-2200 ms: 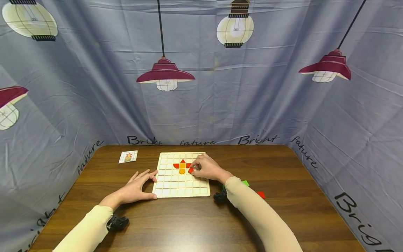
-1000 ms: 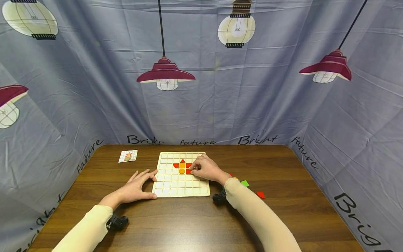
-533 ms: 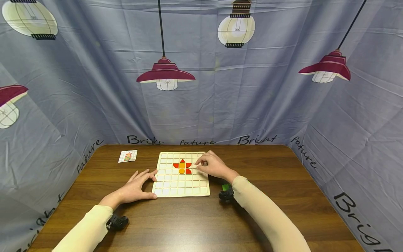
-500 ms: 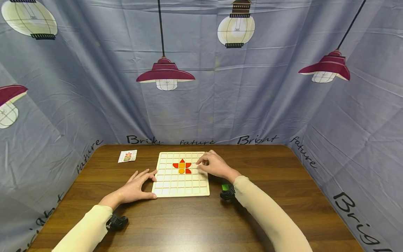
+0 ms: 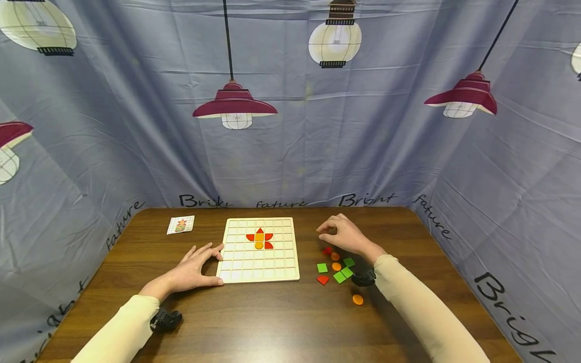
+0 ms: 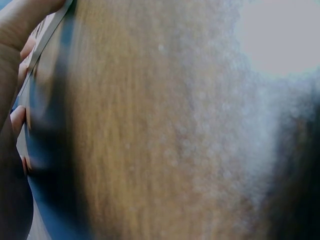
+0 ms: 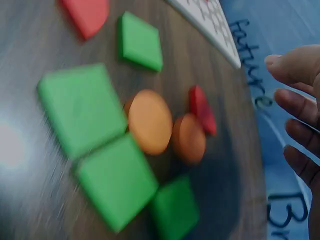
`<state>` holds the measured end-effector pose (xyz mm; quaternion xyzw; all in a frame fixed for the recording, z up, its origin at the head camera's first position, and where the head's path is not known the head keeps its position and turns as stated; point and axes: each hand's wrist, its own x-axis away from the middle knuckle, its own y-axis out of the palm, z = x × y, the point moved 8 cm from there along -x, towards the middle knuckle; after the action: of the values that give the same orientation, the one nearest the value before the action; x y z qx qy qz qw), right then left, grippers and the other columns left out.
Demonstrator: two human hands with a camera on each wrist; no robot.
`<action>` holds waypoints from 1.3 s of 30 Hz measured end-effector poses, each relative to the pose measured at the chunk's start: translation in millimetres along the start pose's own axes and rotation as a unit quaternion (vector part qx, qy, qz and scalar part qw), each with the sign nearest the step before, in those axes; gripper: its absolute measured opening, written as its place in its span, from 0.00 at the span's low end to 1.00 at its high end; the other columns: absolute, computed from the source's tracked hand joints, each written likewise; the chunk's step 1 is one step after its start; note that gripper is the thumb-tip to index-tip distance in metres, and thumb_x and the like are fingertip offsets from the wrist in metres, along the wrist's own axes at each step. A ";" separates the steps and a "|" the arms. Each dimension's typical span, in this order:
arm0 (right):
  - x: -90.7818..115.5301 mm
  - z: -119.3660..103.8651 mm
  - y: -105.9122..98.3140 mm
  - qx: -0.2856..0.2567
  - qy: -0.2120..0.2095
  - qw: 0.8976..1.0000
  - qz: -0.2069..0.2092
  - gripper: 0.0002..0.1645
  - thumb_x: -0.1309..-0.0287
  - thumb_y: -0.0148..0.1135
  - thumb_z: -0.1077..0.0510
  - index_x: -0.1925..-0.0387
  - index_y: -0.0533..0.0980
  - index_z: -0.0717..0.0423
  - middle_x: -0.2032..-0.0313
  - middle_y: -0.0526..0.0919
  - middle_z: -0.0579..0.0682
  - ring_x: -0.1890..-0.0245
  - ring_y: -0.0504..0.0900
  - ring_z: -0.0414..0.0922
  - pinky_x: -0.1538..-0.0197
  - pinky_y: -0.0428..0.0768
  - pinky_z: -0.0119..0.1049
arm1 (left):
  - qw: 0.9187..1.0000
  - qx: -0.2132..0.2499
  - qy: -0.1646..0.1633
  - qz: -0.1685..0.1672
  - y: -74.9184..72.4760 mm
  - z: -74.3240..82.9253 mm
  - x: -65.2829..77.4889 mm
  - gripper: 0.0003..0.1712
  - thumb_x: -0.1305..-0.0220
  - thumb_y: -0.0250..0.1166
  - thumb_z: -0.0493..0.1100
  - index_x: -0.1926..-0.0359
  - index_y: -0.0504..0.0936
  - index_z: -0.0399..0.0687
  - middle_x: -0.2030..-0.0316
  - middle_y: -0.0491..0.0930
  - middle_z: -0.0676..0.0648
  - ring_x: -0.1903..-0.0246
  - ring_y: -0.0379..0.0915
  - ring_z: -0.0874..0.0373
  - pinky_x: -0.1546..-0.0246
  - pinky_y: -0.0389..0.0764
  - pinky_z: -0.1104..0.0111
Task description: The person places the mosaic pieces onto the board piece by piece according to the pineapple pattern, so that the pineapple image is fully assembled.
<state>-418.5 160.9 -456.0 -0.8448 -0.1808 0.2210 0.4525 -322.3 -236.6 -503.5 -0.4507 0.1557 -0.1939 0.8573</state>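
Note:
A pale gridded board (image 5: 277, 267) lies mid-table, bearing red petal-like pieces (image 5: 269, 245) and a red triangle around an orange square (image 5: 259, 237) and an orange disc (image 5: 258, 246). My left hand (image 5: 192, 269) rests at the board's left edge, thumb at the near corner and fingers spread. My right hand (image 5: 347, 236) hovers right of the board with thumb and fingers apart, holding nothing. Below it lie loose green squares (image 7: 82, 107), orange discs (image 7: 150, 121) and red pieces (image 7: 202, 110). In the left wrist view, only part of my left hand (image 6: 17, 65) shows by the board's edge.
A small printed card (image 5: 180, 225) with a gridded flower picture lies at the table's back left. One orange disc (image 5: 357, 300) sits nearer me than the other loose pieces. A blue-grey curtain (image 5: 290, 161) hangs behind the wooden table (image 5: 254, 322).
My right hand has set a red piece down beside the orange disc on the board, let go, and moved right off the board above the loose pieces. The left hand stays at the board's edge.

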 end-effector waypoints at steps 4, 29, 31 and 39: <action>13.8 13.0 3.2 0.026 0.008 0.999 -0.019 0.12 0.39 0.73 0.48 0.56 0.88 0.45 0.60 0.82 0.36 0.55 0.72 0.43 0.52 0.74 0.44 | 1.000 -0.004 0.001 0.002 0.0 -2.4 0.3 0.31 0.45 0.75 0.66 0.49 0.74 0.59 0.24 0.62 0.43 0.24 0.49 0.34 0.28 0.36 0.34; 23.0 23.7 18.7 0.108 0.014 0.994 -0.031 0.11 0.40 0.73 0.48 0.56 0.88 0.40 0.61 0.81 0.39 0.54 0.73 0.46 0.48 0.73 0.48 | 1.000 0.000 0.001 0.002 -0.2 -0.2 0.5 0.31 0.45 0.75 0.66 0.50 0.74 0.58 0.24 0.62 0.42 0.24 0.48 0.33 0.28 0.35 0.34; 22.7 25.9 19.5 0.105 0.018 0.994 -0.033 0.13 0.40 0.73 0.48 0.54 0.87 0.40 0.59 0.82 0.39 0.54 0.73 0.46 0.48 0.73 0.47 | 1.000 0.000 0.001 0.002 0.1 -0.2 0.5 0.31 0.45 0.75 0.66 0.50 0.74 0.57 0.24 0.62 0.42 0.25 0.48 0.33 0.28 0.35 0.34; 23.0 29.9 18.2 0.060 0.031 0.997 -0.027 0.15 0.42 0.75 0.50 0.52 0.88 0.44 0.59 0.84 0.39 0.55 0.73 0.45 0.54 0.72 0.43 | 1.000 0.001 0.001 0.002 0.2 0.0 0.9 0.31 0.45 0.75 0.65 0.50 0.74 0.57 0.24 0.62 0.43 0.25 0.49 0.33 0.28 0.36 0.34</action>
<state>-413.4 183.4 -490.9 -0.8174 -0.1755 0.1932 0.5136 -321.5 -237.0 -503.7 -0.4496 0.1579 -0.1927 0.8578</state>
